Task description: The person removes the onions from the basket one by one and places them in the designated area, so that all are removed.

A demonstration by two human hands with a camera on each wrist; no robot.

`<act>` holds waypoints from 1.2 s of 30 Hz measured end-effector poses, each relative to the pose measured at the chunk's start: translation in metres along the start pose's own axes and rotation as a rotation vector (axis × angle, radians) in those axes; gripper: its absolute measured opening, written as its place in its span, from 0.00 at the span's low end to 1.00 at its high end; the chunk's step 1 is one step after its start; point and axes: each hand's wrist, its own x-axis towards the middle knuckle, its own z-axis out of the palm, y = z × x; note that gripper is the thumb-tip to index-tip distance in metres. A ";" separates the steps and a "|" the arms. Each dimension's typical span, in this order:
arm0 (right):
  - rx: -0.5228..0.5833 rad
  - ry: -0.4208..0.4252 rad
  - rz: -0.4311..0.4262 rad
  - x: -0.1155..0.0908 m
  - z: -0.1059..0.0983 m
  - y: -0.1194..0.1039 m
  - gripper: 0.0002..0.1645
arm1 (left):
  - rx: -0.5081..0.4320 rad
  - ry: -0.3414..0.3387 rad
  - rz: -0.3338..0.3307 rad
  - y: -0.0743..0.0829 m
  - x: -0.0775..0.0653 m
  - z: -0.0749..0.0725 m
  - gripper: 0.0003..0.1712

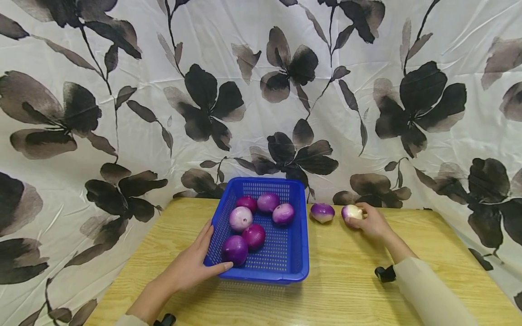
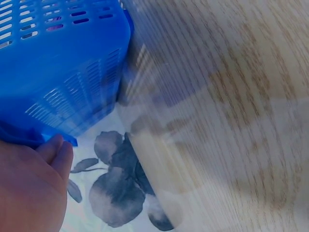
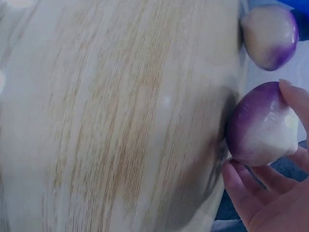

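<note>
A blue plastic basket (image 1: 299,267) with slotted walls holds several purple onions (image 1: 234,250), one of them paler. My left hand (image 1: 189,269) grips the basket at its near left corner, thumb on the front rim and fingers along the left side. In the left wrist view, fingertips (image 2: 57,149) sit right at the rim. To the right of the basket, my right hand (image 1: 372,222) holds a purple-and-white onion (image 1: 350,215) between thumb and fingers. The right wrist view shows this onion (image 3: 263,125) close up, with the fingers around its side.
Another purple-and-white onion (image 1: 322,213) lies between the basket and my right hand. Everything stands on a wood-grain table (image 1: 338,290). A white cloth with dark flowers (image 1: 244,27) hangs behind the table's far edge and along its sides.
</note>
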 end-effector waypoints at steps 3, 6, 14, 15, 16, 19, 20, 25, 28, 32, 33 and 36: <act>-0.019 -0.022 -0.003 0.002 0.001 0.000 0.37 | -0.005 -0.002 0.000 0.001 0.000 0.000 0.71; -0.037 -0.040 -0.009 0.004 0.002 -0.001 0.39 | -0.009 -0.004 -0.002 0.001 0.001 -0.001 0.71; -0.030 -0.036 -0.029 0.004 0.005 -0.004 0.43 | -0.003 0.003 0.000 0.001 0.000 -0.001 0.71; -0.030 -0.040 -0.033 0.004 0.006 -0.004 0.44 | -0.004 0.001 -0.001 0.001 0.000 0.000 0.71; -0.027 -0.041 -0.036 0.004 0.006 -0.003 0.44 | -0.005 -0.001 -0.003 0.001 0.000 0.000 0.71; -0.026 -0.036 -0.030 0.003 0.006 -0.002 0.45 | -0.008 -0.003 -0.001 0.001 0.000 0.000 0.71; -0.025 -0.033 -0.029 0.003 0.005 -0.002 0.46 | -0.007 -0.003 0.001 0.001 0.000 0.000 0.71; -0.028 -0.021 -0.032 0.001 0.002 -0.003 0.45 | -0.002 0.008 0.006 0.000 0.002 0.000 0.70; -0.030 -0.016 -0.033 -0.001 -0.001 -0.002 0.44 | -0.002 0.017 0.015 0.000 0.002 -0.001 0.71; -0.040 -0.004 -0.036 -0.009 -0.007 -0.004 0.43 | -0.009 0.012 0.022 0.000 0.003 -0.001 0.71; -0.042 -0.004 -0.039 -0.011 -0.009 -0.005 0.43 | -0.012 0.009 0.018 0.001 0.003 -0.001 0.71; -0.049 0.003 -0.060 -0.018 -0.014 -0.010 0.42 | -0.015 0.005 0.019 0.000 0.003 0.000 0.71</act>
